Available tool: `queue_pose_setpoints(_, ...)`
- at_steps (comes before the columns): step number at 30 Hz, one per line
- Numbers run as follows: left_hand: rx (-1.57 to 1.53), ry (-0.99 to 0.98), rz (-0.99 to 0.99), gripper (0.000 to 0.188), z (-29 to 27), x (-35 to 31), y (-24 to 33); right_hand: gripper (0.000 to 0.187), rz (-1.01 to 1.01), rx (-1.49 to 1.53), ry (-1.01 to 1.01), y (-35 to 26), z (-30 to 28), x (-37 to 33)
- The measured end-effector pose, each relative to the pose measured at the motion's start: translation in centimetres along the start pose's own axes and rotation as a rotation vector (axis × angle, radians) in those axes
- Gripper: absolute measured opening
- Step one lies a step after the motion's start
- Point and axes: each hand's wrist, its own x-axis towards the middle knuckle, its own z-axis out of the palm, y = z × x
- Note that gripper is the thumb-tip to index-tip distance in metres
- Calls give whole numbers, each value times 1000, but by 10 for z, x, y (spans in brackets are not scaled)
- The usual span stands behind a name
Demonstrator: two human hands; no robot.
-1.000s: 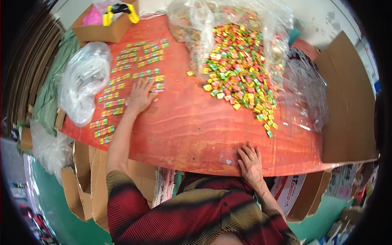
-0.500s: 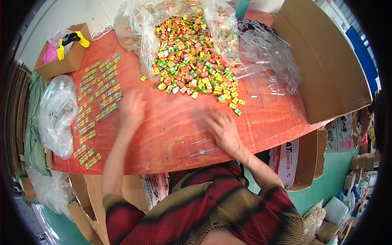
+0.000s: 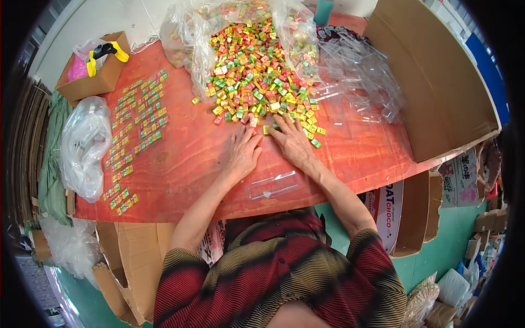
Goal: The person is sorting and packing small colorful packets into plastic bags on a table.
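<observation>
A big heap of small red, yellow and green wrapped pieces [image 3: 251,71] spills from a clear plastic bag [image 3: 188,38] on the red table [image 3: 191,175]. At the heap's near edge lies my left hand [image 3: 243,152], palm down, its outstretched fingers against a few pieces. My right hand [image 3: 293,143] rests just beside it with fingers spread, its tips touching yellow pieces. Neither hand has a piece visibly gripped. In front of my wrists lies a clear plastic case [image 3: 273,186]. Off to the left, more pieces are lined up in short rows [image 3: 150,120].
Clear plastic cases [image 3: 361,76] are piled right of the heap, before a tall cardboard panel [image 3: 432,82]. At the left edge are a bunched plastic bag [image 3: 85,150] and a cardboard box [image 3: 95,82] holding a yellow-and-black tool [image 3: 106,52]. Open cartons [image 3: 136,262] stand below the table edge.
My left hand has swung right from beside the rows to the heap. My right hand has moved forward to the heap's near edge, and both now touch pieces.
</observation>
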Motion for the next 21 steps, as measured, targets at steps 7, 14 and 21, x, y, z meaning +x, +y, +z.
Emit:
queue_pose_setpoints(7, -296, 212, -229, 34, -6, -32, 21, 36, 172, 1, 4, -19, -37, -26)
queue_pose_setpoints(14, 154, 183, 94, 32, 0, -67, 35, 32, 71, 210, 49, -61, -18, -82)
queue_pose_setpoints(21, -163, 343, -136, 29, -6, 1, 3, 23, 175, 226, 240, -46, -11, -1)
